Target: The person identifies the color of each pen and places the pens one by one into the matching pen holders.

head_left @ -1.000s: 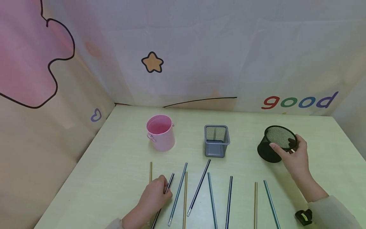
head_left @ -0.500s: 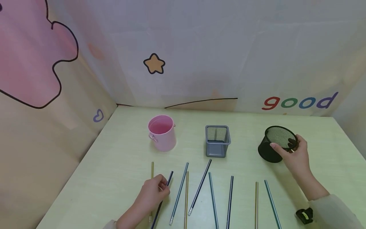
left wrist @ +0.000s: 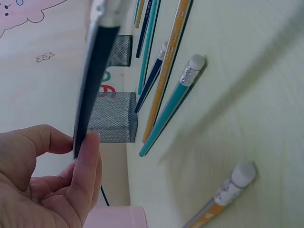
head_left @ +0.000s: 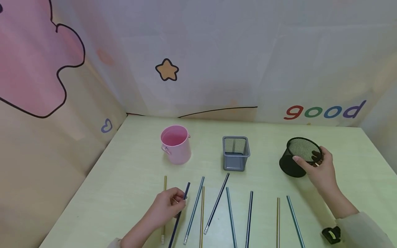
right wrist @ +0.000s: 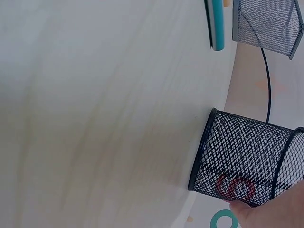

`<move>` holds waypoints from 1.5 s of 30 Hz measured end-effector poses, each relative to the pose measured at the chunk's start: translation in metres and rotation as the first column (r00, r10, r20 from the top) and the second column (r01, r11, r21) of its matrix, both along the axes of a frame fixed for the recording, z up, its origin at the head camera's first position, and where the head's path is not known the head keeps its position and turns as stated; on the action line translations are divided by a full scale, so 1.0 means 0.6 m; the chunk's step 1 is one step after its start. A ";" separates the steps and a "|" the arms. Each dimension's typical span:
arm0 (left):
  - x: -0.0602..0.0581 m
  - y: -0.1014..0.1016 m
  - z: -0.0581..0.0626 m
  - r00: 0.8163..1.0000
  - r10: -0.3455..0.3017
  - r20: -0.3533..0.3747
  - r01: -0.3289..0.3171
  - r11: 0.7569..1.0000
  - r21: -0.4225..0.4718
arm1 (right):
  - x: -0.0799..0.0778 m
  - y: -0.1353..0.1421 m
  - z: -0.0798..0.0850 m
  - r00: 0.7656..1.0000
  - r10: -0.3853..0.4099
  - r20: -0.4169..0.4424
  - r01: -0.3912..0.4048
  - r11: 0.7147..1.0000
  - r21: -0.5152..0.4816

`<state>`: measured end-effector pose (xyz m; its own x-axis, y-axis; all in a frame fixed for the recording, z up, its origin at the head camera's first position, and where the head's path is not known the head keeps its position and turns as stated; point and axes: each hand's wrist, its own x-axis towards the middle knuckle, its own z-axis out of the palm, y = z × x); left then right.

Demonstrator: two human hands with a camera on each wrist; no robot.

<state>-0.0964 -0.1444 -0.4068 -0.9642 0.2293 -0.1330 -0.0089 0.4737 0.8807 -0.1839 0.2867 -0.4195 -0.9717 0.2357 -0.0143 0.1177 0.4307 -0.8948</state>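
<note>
My left hand (head_left: 164, 206) pinches a dark blue pencil (head_left: 176, 225) between thumb and fingers. In the left wrist view that pencil (left wrist: 97, 71) stands raised above the table, its eraser end close to the camera. Just left of this hand lies a yellow pencil (head_left: 165, 182), partly hidden behind it. At the right, my right hand (head_left: 321, 174) grips the rim of a round black mesh pen cup (head_left: 291, 166). Its thumb lies at the near side of the rim, with fingers at the far right side. The right wrist view shows the cup's mesh wall (right wrist: 242, 152) beside the hand.
A pink bucket (head_left: 180, 151) and a square grey mesh holder (head_left: 234, 162) stand farther back. Several teal, yellow and dark pencils lie along the front, among them a teal pencil (head_left: 193, 210). A small black object (head_left: 331, 235) lies by the right sleeve. A printed cloth (head_left: 211, 62) hangs behind.
My left hand has lifted the dark blue pencil from the table and shifted its upper end slightly right and up. The right hand stays on the black cup.
</note>
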 end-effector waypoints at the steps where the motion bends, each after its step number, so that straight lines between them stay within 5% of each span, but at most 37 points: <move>1: 0.000 0.000 0.001 1.000 -0.003 0.016 0.003 1.000 0.016 | 0.000 0.000 0.000 1.000 0.000 0.000 0.000 1.000 0.003; 14: 0.006 0.007 0.033 0.990 -0.080 0.114 0.061 0.985 0.161 | 0.003 -0.002 0.002 1.000 -0.006 0.005 0.006 1.000 0.008; 26: 0.024 0.021 0.067 0.999 -0.045 -0.014 0.046 0.976 0.211 | 0.003 -0.001 0.001 1.000 -0.018 0.005 0.018 1.000 0.016; 36: 0.038 0.036 0.093 0.992 -0.092 -0.086 0.118 0.923 0.366 | 0.002 -0.001 -0.001 0.999 -0.039 -0.019 0.039 0.999 0.018; 45: 0.044 0.045 0.102 0.991 -0.105 -0.079 0.127 0.923 0.363 | 0.004 -0.003 0.002 0.999 -0.038 -0.002 0.038 0.999 0.037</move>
<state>-0.0699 -0.1177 -0.3454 -0.9313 0.3625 0.0362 0.0823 0.1126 0.9902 -0.1816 0.2851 -0.4185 -0.9621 0.2726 -0.0033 0.1331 0.4590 -0.8784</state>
